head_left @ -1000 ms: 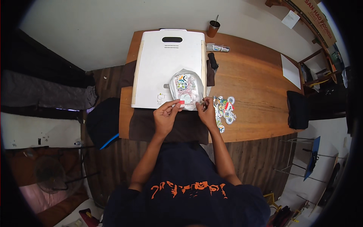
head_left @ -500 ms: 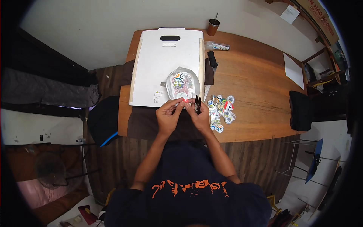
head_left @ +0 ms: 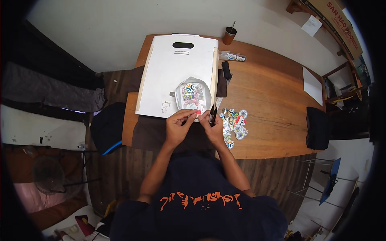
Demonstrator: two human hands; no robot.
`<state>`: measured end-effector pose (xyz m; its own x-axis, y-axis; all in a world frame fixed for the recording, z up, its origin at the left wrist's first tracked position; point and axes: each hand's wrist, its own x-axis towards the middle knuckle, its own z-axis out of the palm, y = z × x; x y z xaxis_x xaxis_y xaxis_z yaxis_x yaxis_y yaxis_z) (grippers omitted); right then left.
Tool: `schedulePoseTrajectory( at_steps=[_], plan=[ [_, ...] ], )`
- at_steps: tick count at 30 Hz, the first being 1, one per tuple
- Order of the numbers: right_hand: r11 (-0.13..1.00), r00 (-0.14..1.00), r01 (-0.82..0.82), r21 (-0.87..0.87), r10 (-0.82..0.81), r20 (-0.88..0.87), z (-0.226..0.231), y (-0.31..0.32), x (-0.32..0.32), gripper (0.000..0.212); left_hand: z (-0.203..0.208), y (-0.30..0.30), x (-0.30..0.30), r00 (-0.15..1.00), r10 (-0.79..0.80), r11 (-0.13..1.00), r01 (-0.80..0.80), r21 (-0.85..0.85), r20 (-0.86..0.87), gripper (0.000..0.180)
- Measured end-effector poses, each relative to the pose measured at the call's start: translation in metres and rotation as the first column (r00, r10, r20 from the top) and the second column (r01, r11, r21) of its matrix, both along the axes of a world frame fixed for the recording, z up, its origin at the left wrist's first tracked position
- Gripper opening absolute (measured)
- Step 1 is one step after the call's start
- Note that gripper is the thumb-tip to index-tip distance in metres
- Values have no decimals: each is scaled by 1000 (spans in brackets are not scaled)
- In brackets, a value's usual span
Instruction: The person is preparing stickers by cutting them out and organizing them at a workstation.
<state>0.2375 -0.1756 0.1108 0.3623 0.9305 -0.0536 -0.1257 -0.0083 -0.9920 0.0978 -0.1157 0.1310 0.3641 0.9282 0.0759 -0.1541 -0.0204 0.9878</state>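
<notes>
My left hand (head_left: 178,124) is closed, pinching a small red-and-white sticker (head_left: 198,113) between thumb and fingertips. Opposite it, the fingertips of my right hand (head_left: 214,129) meet at the same piece. Dark scissors (head_left: 213,114) are tucked in my right hand, their pointed blades upward. Just beyond both hands stands an opened whitish bag (head_left: 179,105) with patterned sticker scraps inside. To the right of my right hand lies a loose pile of colourful cut stickers (head_left: 235,124) on the wooden table.
The bag rests on a white board with a handle slot (head_left: 159,76). A clear tube-shaped pack (head_left: 233,56), a black folded item (head_left: 227,70) and a brown tumbler (head_left: 229,36) stand or lie behind. On the table's right are a white sheet (head_left: 313,85) and a black pouch (head_left: 317,127).
The whole view has shifted slightly. My fingertips have parted a little, and more of the red-and-white sticker shows between them. The scissors stay in my right hand.
</notes>
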Motion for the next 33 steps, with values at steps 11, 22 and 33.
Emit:
schedulePoseTrajectory(
  at_steps=[11,22,33],
  plan=[
    [958,894,-263,114,286,-346,10,-24,-3,36,24,4,8,995,71,994,-76,78,63,25],
    [949,808,-242,201,312,-499,8,-30,-15,35,35,-1,7,993,79,993,-86,85,84,26],
    [944,797,-238,228,324,-510,10,-27,-19,33,34,-1,9,989,140,982,-146,124,56,29]
  ],
)
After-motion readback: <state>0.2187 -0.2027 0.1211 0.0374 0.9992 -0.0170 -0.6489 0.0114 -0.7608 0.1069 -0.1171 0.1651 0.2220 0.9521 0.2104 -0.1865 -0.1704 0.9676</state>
